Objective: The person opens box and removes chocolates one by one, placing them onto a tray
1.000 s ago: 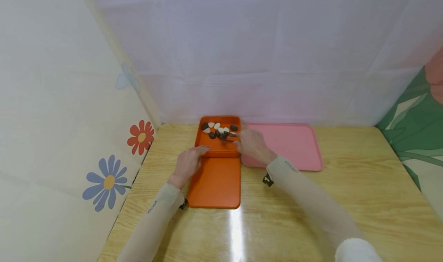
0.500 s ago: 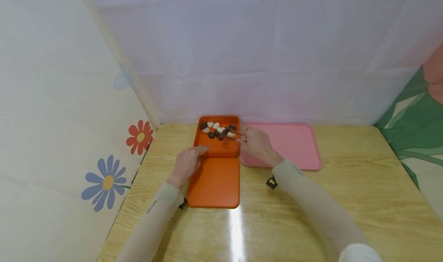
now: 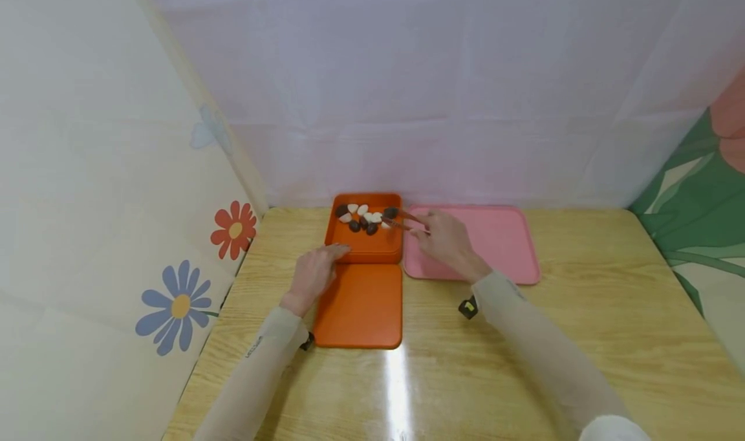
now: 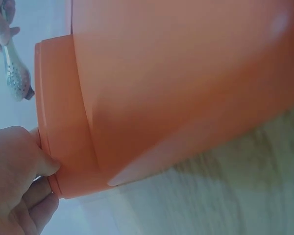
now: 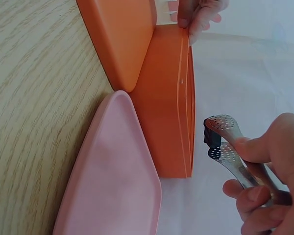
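My right hand holds a pair of metal tongs with perforated heads over the right side of the orange box. Between the heads shows a small dark piece, raised above the box rim in the right wrist view. My left hand grips the box's front left corner, its thumb lying against the front wall. Inside the box lie several dark and white pebble-like pieces, mostly toward the back.
An orange lid lies flat directly before the box. To the right sits a pink tray on the wooden table. A pale cloth wall rises behind, with a flower-printed wall on the left.
My right hand and the tongs have moved to the right and a little up from the middle of the pieces. My left hand stays on the box corner.
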`<state>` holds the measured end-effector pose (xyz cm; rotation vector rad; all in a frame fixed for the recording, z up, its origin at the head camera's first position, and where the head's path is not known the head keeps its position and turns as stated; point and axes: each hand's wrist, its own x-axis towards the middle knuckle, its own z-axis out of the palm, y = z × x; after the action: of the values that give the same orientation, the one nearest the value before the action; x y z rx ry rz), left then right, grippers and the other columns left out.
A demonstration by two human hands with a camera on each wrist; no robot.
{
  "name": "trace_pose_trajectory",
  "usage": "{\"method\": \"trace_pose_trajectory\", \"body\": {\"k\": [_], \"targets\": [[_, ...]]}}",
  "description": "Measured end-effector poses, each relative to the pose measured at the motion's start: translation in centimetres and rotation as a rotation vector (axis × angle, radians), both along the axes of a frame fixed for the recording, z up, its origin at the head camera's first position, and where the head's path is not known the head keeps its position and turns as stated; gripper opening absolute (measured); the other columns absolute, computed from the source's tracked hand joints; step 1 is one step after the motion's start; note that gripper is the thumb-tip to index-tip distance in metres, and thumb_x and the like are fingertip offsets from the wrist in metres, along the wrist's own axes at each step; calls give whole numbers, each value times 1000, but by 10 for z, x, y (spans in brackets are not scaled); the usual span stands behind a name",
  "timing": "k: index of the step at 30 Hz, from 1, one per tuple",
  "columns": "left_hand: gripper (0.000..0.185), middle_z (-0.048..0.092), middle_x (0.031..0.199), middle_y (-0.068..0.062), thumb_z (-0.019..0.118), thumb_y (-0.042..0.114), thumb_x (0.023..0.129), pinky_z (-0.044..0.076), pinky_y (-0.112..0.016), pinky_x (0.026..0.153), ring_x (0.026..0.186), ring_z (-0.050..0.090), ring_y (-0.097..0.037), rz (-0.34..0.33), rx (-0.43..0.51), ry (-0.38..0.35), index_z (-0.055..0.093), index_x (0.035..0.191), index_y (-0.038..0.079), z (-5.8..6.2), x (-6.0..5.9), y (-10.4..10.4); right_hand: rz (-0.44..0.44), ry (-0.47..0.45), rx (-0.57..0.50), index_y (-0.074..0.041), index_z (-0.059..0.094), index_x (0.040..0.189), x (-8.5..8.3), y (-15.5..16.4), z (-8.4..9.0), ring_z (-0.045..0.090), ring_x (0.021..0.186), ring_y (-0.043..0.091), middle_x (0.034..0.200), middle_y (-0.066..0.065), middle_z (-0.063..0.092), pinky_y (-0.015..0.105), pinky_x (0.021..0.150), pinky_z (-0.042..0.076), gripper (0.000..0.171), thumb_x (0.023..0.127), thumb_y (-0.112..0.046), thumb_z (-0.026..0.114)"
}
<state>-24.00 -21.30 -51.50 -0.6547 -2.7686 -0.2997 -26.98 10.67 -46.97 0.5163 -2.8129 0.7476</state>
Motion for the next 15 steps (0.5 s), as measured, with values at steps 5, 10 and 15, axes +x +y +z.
{"method": "trace_pose_trajectory", "body": {"k": [5,10,15], "targets": [[50,77,132,-6,64,-15,94,66,-46,67,113,77,-30,-4,3,3,77,134,13,0,0,-1,-32,-35,-32,-12,76,135,1,7,1,54,66,20,82,5,64,31,51,46,39,101,-31,74],[51,76,133,-7,67,-15,93,65,-46,66,114,77,-30,-14,5,5,76,135,13,0,1,-2,-51,-27,-41,-12,75,137,0,17,0,56,69,21,86,8,68,33,55,49,41,102,-33,73],[55,75,135,-7,70,-16,91,66,-45,68,117,76,-30,-27,6,-7,75,138,13,-1,1,-3,-71,-13,-71,-12,73,140,0,26,0,62,74,23,95,11,72,35,59,54,43,102,-35,72]]}}
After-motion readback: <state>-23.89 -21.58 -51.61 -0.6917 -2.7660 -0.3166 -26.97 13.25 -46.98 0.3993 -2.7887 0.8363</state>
